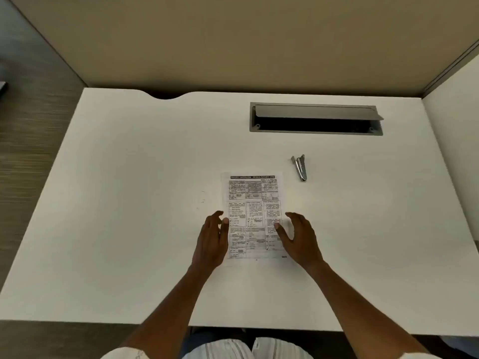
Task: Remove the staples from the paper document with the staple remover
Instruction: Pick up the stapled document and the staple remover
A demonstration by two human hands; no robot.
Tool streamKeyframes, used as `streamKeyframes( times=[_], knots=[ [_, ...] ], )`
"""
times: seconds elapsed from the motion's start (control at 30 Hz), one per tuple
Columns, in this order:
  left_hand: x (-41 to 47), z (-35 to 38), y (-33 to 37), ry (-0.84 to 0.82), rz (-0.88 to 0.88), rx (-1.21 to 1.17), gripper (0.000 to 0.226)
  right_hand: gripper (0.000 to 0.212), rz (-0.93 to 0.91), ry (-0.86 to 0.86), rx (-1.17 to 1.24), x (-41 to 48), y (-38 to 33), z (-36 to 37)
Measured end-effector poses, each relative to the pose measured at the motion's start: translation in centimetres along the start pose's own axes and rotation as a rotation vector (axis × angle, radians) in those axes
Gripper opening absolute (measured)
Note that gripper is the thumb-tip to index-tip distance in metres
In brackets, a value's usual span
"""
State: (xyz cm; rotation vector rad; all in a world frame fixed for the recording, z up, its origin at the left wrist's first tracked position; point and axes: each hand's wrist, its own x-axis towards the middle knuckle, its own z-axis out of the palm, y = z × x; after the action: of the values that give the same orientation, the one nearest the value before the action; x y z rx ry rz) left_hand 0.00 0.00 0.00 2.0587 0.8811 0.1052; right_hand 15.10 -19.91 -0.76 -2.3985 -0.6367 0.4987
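A printed paper document (pixel 252 203) lies flat in the middle of the white desk (pixel 129 190), its black title bar at the far end. My left hand (pixel 211 239) rests at the paper's lower left edge, fingers apart, thumb on the sheet. My right hand (pixel 298 237) sits at the lower right edge, open, thumb touching the paper. The metal staple remover (pixel 300 167) lies on the desk beyond the paper's top right corner, apart from both hands. A few tiny loose staples (pixel 202 199) lie left of the paper.
A grey cable tray (pixel 315 119) with its lid tilted open is set into the desk at the back right. A beige partition wall (pixel 233 40) runs behind the desk. The desk's front edge is near my body.
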Motion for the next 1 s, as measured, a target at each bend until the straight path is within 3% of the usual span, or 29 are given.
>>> streamKeyframes(
  times=[0.2, 0.37, 0.8, 1.0],
  knots=[
    [1.3, 2.0, -0.9, 0.121, -0.276, -0.066, 0.035, 0.048, 0.213, 0.031, 0.048, -0.5, 0.5, 1.6],
    [2.3, 2.8, -0.7, 0.111, -0.416, -0.121, 0.041, 0.049, 0.289, 0.047, 0.02, 0.1, 0.0, 2.4],
    [3.4, 3.6, 0.5, 0.075, -0.602, -0.266, 0.044, 0.039, 0.328, 0.003, -0.052, 0.4, -1.8, 2.7],
    [3.3, 3.5, 0.8, 0.095, -0.594, -0.237, 0.04, 0.033, 0.32, -0.012, -0.097, 0.3, -1.9, 2.9]
  ],
)
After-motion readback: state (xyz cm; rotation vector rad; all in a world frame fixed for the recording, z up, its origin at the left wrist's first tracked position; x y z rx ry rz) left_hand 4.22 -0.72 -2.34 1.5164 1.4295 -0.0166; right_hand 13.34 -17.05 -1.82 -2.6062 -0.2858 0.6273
